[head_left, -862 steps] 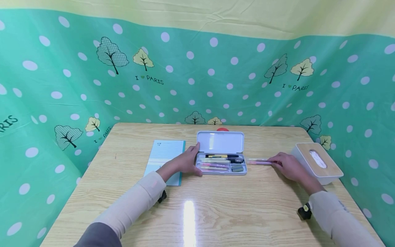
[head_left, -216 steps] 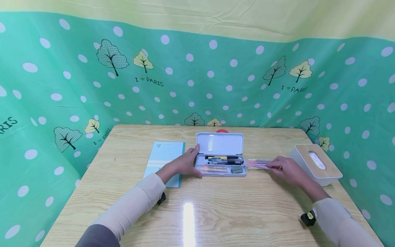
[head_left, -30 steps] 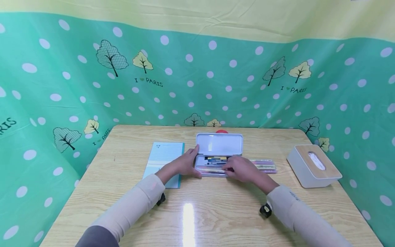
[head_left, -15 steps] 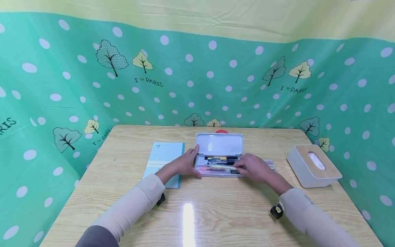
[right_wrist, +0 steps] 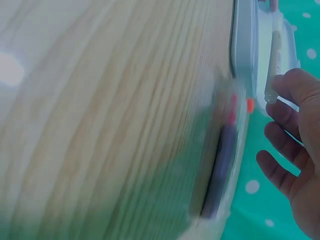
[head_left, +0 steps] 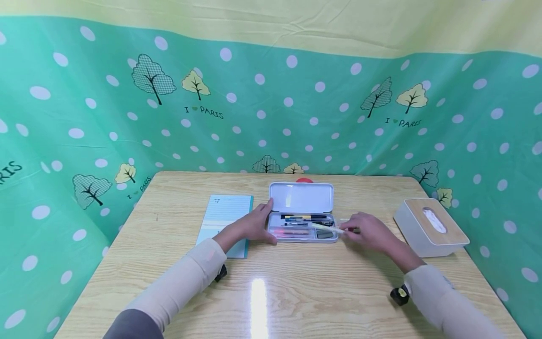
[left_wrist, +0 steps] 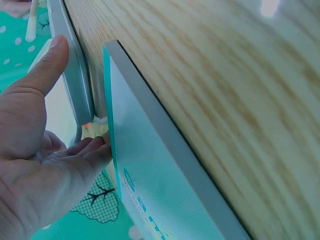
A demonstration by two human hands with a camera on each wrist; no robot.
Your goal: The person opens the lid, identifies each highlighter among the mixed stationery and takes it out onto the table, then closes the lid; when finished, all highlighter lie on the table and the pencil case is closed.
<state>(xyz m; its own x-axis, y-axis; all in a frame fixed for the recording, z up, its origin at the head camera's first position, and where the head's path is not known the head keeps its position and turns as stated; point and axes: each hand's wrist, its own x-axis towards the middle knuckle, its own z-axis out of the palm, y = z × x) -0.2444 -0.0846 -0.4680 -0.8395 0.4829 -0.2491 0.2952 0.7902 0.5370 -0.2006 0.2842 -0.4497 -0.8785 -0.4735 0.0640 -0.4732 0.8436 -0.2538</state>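
My left hand (head_left: 253,225) rests against the left end of the open pencil case (head_left: 303,241), thumb straight at the front corner, other fingers near the hinge. Between thumb and index finger, my right hand (head_left: 367,230) pinches a pale yellow pen (right_wrist: 275,60), which slants over the case's right end. Inside the case lie several dark pens (head_left: 306,217), pink-tipped pens (head_left: 290,231) in the front section and a grey eraser (head_left: 324,234). Under the right hand, a purple pen (right_wrist: 220,170) lies on the table among others, mostly hidden in the head view.
A lined notepad (head_left: 228,209) lies left of the case, partly under the left forearm. At the right stands a tissue box (head_left: 419,230) with a wooden lid. A red object (head_left: 304,180) shows behind the case lid. A patterned curtain (head_left: 237,141) hangs behind the table (head_left: 296,292).
Over the last second my right hand has lifted the pale pen from the case and moved right. Earlier, several pens went from the case to the table. The left hand stays put.
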